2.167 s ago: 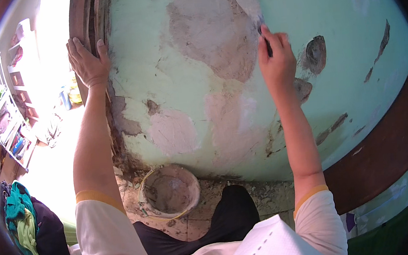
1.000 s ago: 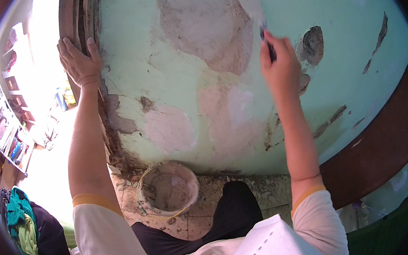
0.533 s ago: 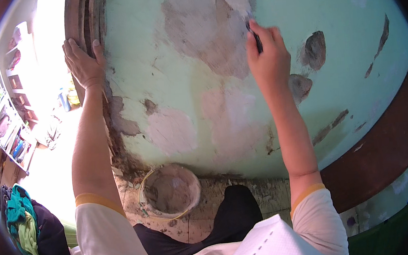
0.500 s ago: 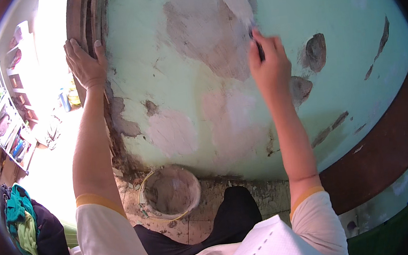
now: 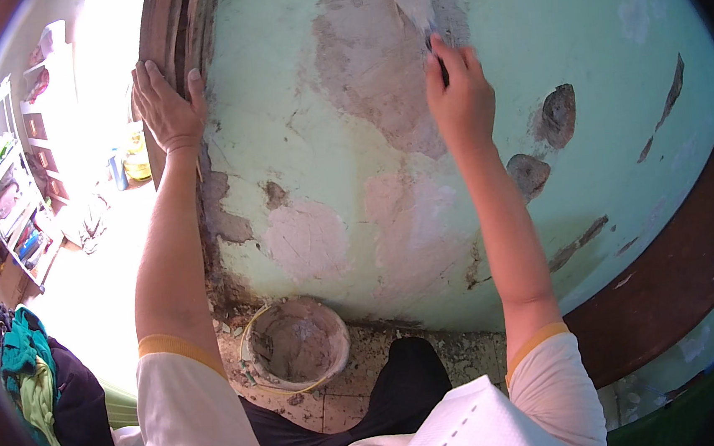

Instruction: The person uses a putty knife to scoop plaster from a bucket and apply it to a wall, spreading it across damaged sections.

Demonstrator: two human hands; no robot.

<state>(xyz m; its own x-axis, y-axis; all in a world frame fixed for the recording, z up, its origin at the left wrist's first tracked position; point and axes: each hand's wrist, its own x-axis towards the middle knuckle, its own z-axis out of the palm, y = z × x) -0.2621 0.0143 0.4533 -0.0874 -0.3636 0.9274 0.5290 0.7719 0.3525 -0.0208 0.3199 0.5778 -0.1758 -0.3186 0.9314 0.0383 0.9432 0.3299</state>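
Observation:
My right hand [image 5: 460, 89] is closed around the dark handle of a putty knife [image 5: 433, 42]. Its pale blade lies against the upper part of a large grey plaster patch [image 5: 375, 79] on the green wall [image 5: 283, 136]. The blade's edges are hard to make out against the light putty. My left hand [image 5: 170, 110] rests with fingers stretched on the brown wooden door frame [image 5: 164, 28], its thumb apart and nothing in its grip. Below, near my knee, a round bucket [image 5: 337, 342] smeared with grey plaster stands on the floor.
Several chipped holes [image 5: 560, 115] mark the wall on the right. A dark red-brown band [image 5: 657, 308] curves along the lower right. Beyond the bright doorway on the left stand a shelf rack [image 5: 15, 199] and a pile of clothes [image 5: 78, 413]. Debris lies on the tiled floor [image 5: 338, 413].
My right hand and the putty knife have moved up and left along the grey patch. My left hand stays on the door frame. The whole view has shifted slightly.

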